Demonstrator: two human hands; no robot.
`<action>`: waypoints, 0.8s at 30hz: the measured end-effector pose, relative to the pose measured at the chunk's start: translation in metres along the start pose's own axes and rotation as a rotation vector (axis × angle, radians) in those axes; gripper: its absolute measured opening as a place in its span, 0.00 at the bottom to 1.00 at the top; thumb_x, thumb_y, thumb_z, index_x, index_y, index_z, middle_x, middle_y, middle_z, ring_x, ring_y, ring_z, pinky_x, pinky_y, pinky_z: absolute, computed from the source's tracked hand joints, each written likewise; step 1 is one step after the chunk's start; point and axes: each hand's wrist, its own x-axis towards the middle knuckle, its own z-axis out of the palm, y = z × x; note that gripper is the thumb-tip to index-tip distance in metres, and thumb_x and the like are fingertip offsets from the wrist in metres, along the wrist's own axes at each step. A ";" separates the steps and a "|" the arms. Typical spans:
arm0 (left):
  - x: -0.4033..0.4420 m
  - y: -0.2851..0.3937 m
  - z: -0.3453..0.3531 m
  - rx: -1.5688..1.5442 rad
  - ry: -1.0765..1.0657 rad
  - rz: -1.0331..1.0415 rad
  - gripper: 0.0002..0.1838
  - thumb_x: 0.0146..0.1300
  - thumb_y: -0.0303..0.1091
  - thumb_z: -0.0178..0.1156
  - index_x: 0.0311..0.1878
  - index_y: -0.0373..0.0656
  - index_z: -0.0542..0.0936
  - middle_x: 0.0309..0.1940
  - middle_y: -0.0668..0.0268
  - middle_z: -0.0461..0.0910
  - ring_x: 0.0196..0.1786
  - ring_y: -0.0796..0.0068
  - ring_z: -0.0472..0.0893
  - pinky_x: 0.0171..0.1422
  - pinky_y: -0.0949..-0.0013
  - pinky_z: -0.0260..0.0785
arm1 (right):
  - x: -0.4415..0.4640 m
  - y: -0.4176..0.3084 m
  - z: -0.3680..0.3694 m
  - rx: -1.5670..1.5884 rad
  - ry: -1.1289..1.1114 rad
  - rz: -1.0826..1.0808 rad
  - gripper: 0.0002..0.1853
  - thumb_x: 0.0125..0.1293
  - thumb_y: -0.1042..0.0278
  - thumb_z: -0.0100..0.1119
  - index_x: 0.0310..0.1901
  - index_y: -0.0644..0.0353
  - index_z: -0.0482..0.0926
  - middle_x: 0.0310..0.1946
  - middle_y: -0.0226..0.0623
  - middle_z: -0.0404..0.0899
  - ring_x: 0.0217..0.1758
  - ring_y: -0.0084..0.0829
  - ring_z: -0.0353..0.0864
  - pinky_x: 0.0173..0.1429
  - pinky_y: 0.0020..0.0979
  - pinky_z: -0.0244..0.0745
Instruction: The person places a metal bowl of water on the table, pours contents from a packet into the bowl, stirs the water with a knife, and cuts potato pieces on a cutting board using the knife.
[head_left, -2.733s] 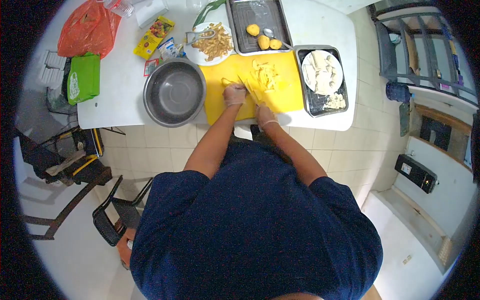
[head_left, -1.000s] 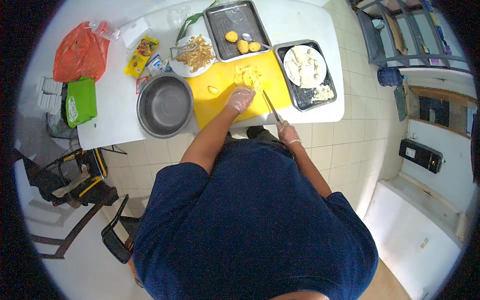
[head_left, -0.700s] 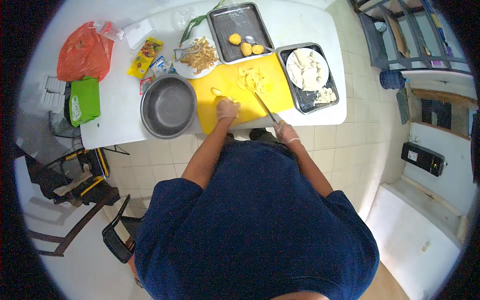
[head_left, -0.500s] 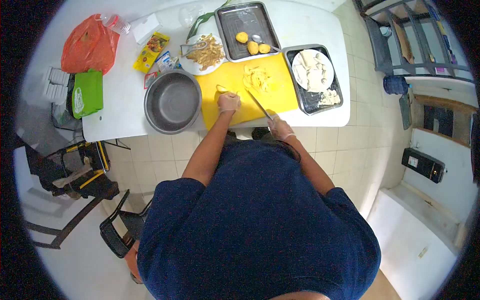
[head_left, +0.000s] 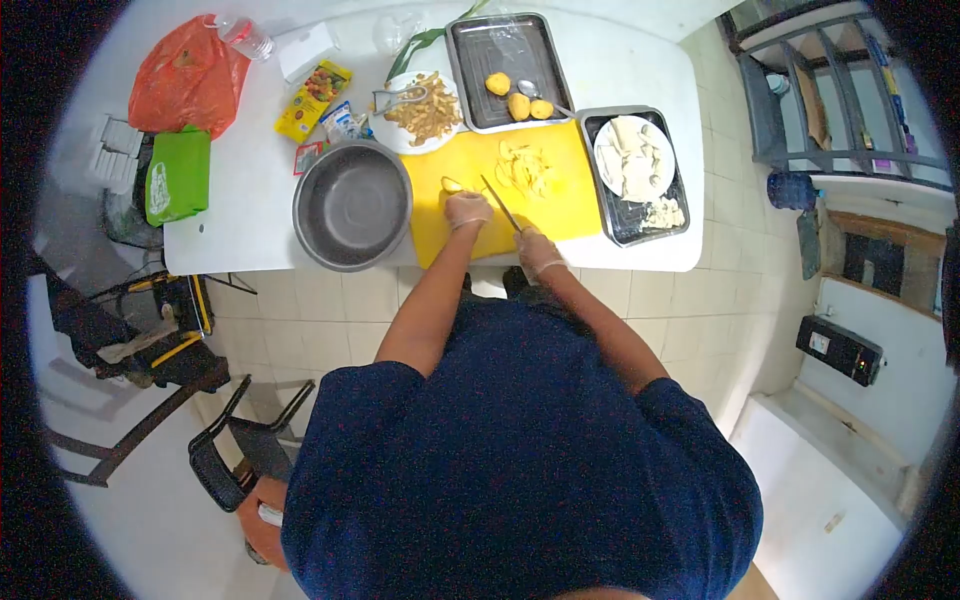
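My left hand (head_left: 467, 210), in a clear glove, is closed on a yellow potato piece (head_left: 451, 185) at the left part of the yellow cutting board (head_left: 575, 192). My right hand (head_left: 539, 250), also gloved, grips a knife (head_left: 501, 203) near the board's front edge. The blade points up and left, its tip just right of my left hand and apart from the potato piece. A pile of cut potato strips (head_left: 525, 168) lies on the board beyond the knife.
Left of the board stands a deep grey bowl (head_left: 353, 250). Behind it, a plate (head_left: 421, 144) holds peelings and a peeler. A black tray (head_left: 507, 60) holds several potatoes and a spoon. To the right, another tray (head_left: 607, 213) carries a white plate (head_left: 664, 183) of pale pieces.
My right hand and the knife have moved left, bringing the blade closer to my left hand. The left hand still holds the potato piece. The whole view has shifted slightly.
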 end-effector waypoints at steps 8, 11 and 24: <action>0.004 -0.002 -0.004 -0.548 -0.052 -0.252 0.12 0.51 0.41 0.51 0.17 0.50 0.64 0.15 0.68 0.65 0.18 0.63 0.67 0.23 0.60 0.61 | -0.001 0.010 0.006 -0.130 0.045 -0.016 0.13 0.65 0.64 0.41 0.37 0.61 0.75 0.36 0.54 0.79 0.42 0.51 0.80 0.46 0.48 0.74; 0.004 -0.003 0.000 -0.582 0.040 -0.264 0.12 0.51 0.38 0.53 0.17 0.47 0.66 0.16 0.67 0.66 0.17 0.62 0.68 0.22 0.61 0.62 | -0.002 0.006 0.001 -0.166 0.041 -0.014 0.12 0.64 0.65 0.41 0.37 0.61 0.75 0.35 0.54 0.79 0.41 0.51 0.80 0.45 0.47 0.75; -0.030 0.024 0.033 0.849 0.426 0.158 0.10 0.49 0.34 0.65 0.21 0.41 0.77 0.19 0.61 0.79 0.23 0.65 0.80 0.26 0.60 0.72 | -0.003 -0.016 -0.022 -0.239 -0.070 -0.040 0.16 0.67 0.62 0.40 0.38 0.65 0.75 0.36 0.58 0.78 0.42 0.55 0.79 0.48 0.48 0.73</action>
